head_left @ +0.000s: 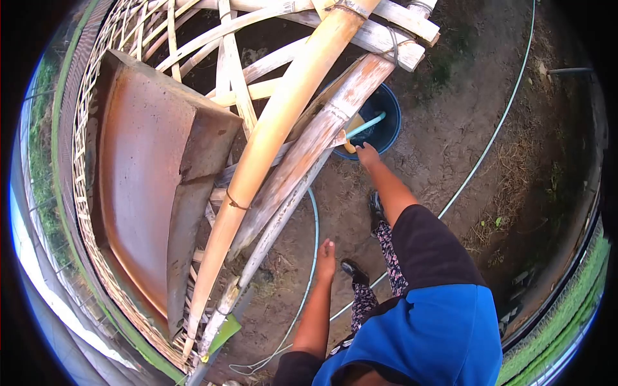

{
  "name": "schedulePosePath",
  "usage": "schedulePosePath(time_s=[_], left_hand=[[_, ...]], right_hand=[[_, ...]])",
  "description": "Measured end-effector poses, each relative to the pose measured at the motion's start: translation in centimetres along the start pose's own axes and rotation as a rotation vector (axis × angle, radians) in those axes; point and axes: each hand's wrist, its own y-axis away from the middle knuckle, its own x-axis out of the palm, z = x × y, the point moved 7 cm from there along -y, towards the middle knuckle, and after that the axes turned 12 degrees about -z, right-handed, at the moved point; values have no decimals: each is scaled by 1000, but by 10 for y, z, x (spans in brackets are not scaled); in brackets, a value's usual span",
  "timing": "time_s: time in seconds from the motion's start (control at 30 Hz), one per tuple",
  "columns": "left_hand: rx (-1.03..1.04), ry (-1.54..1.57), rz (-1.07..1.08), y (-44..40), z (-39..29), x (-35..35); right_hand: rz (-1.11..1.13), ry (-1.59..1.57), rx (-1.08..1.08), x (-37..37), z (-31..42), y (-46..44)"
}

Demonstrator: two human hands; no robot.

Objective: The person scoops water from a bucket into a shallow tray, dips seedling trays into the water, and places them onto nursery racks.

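Observation:
My right hand [367, 155] reaches down to the near rim of a dark blue bucket [394, 122]. Its fingers are closed at a yellow-orange piece [350, 145] that looks like a handle; its other end is partly hidden by bamboo. The end of a light blue-green hose [368, 125] hangs over the bucket, with what looks like water inside. My left hand [326, 258] hangs low with nothing in it, fingers loosely extended, between the hose on the ground and my leg.
At the left, a bamboo-frame pen has a thick yellow pole [277, 132] and a weathered rail [315, 135]. A rusty-edged trough [145, 161] stands inside. The hose [492, 138] snakes across muddy ground [444, 116]. Dry grass [505, 174] lies at the right.

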Motion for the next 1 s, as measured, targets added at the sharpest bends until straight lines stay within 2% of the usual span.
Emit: schedulePosePath(time_s=[0.13, 0.3, 0.4, 0.5, 0.57, 0.77, 0.83, 0.9, 0.97, 1.0], left_hand=[[20, 18, -82, 29, 28, -32], [-11, 93, -184, 61, 76, -81], [-66, 182, -240, 78, 118, -114], [-21, 315, -364, 98, 167, -152], [31, 382, -432, 112, 210, -178], [-107, 538, -580, 219, 359, -247], [-221, 491, -607, 260, 427, -260], [-442, 509, -585, 300, 514, -257], [-531, 397, -497, 344, 576, -254], [-602, 547, -567, 367, 613, -246]], right_hand=[[102, 30, -29, -14, -31, 53], [246, 393, -154, -73, -41, 140], [111, 417, -190, -95, -62, 165], [80, 481, -244, -117, -57, 203], [49, 437, -304, -128, -40, 241], [13, 414, -495, -134, -24, 349], [13, 416, -508, -135, -26, 378], [1, 434, -498, -138, -41, 397], [-1, 461, -494, -141, -55, 404], [2, 477, -494, -143, -62, 407]])
